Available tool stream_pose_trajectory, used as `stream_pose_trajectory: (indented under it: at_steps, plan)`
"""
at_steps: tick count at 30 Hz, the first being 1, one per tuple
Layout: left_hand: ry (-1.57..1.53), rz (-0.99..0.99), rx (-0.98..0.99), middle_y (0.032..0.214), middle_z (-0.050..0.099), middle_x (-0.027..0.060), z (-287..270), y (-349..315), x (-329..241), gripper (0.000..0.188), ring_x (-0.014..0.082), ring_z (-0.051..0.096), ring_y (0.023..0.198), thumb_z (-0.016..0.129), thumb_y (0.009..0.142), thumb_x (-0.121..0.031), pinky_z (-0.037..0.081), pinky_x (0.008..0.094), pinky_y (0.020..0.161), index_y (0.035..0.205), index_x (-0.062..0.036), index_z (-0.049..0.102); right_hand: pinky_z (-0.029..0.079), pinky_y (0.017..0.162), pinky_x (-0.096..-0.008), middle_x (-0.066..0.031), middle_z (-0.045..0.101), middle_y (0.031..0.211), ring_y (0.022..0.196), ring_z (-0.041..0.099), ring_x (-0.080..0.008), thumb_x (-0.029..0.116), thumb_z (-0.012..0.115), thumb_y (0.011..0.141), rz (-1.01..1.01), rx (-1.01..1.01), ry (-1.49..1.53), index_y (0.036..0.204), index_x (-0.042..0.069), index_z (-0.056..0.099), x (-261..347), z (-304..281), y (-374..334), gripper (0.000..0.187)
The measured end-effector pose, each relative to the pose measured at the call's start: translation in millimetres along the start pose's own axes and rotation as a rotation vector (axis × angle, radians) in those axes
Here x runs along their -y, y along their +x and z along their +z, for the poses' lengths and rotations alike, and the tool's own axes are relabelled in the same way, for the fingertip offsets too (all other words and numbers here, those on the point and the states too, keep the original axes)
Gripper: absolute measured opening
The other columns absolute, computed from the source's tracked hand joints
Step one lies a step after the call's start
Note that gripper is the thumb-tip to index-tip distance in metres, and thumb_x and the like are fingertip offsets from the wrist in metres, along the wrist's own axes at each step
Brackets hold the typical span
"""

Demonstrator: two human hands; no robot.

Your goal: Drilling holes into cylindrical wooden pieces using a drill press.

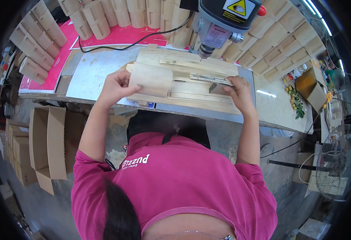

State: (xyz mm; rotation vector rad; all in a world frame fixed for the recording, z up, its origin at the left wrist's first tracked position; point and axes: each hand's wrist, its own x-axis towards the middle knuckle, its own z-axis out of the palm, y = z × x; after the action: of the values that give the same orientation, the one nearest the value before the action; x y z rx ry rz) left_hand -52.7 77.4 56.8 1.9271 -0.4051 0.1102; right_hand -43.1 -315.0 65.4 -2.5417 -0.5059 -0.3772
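Note:
My left hand (117, 88) is closed on the left end of a pale wooden cylinder (154, 80), thumb on the near side. The cylinder lies sideways over the left part of a wooden jig board (199, 102) and looks slightly blurred. My right hand (241, 94) pinches the right end of a narrow bar with a metal strip (207, 78), and a small dark plate (215, 88) hangs by its near side. Just behind the jig, the drill press (223, 24) points its chuck and bit (204, 53) down at the board.
Stacks of similar wooden cylinders (97, 18) line the back, with more stacked at the right (279, 44). A black cable (131, 43) crosses the pink sheet. Cardboard boxes (49, 140) stand on the floor at left. A fan (333, 160) stands at right.

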Motion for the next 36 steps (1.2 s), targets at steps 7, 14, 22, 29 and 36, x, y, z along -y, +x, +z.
stream_pose_trajectory:
  at_steps: [7, 14, 22, 29, 36]
  plan:
    - [-0.407, -0.551, -0.091, 0.053, 0.051, -0.0015, 19.1, 8.9, -7.1, 0.029, 0.0042, 0.042, 0.042, 0.069, 0.075, -0.029, 0.029, 0.0188, 0.039, 0.066, -0.0033, 0.059, 0.038, 0.079, -0.0378, -0.0097, 0.059, 0.086, 0.085, 0.052, -0.0293, 0.011, 0.068, 0.070, -0.094, -0.050, -0.013, 0.096, 0.004, 0.060, 23.6, 8.9, -1.0, 0.028]
    - [-0.565, -0.622, -0.039, 0.054, 0.052, -0.0017, 51.9, 26.1, -9.7, 0.030, 0.0042, 0.041, 0.042, 0.069, 0.077, -0.031, 0.029, 0.0193, 0.039, 0.071, -0.0028, 0.060, 0.040, 0.074, -0.0384, -0.0111, 0.059, 0.085, 0.082, 0.052, -0.0307, 0.009, 0.068, 0.070, -0.120, -0.096, -0.032, 0.095, 0.003, 0.060, 20.8, 10.2, -1.2, 0.028]
    - [-0.641, -0.490, 0.114, 0.070, 0.057, 0.0026, 101.8, 30.0, -14.4, 0.039, 0.0067, 0.049, 0.058, 0.077, 0.072, -0.025, 0.039, 0.0202, 0.054, 0.090, 0.0048, 0.061, 0.040, 0.072, -0.0384, -0.0110, 0.058, 0.085, 0.080, 0.051, -0.0304, 0.009, 0.069, 0.069, -0.117, -0.138, -0.047, 0.095, 0.003, 0.059, 21.0, 11.0, -4.7, 0.029]
    - [0.346, 0.389, -0.100, 0.097, 0.059, 0.0061, 103.1, 6.2, 7.9, 0.052, 0.0234, 0.054, 0.087, 0.081, 0.057, -0.022, 0.042, 0.0330, 0.073, 0.102, -0.0039, 0.061, 0.040, 0.074, -0.0384, -0.0095, 0.060, 0.087, 0.082, 0.052, -0.0296, 0.011, 0.070, 0.067, -0.068, -0.155, -0.058, 0.096, 0.004, 0.061, 18.0, 13.4, -7.0, 0.031]
    - [0.446, 0.263, -0.113, 0.091, 0.059, 0.0028, 124.4, 24.5, 28.2, 0.056, 0.0231, 0.049, 0.093, 0.079, 0.054, -0.027, 0.032, 0.0376, 0.082, 0.105, -0.0118, 0.062, 0.040, 0.075, -0.0387, -0.0102, 0.059, 0.087, 0.082, 0.052, -0.0304, 0.011, 0.069, 0.068, -0.060, -0.158, -0.068, 0.096, 0.004, 0.061, 6.1, 11.4, 7.4, 0.030]
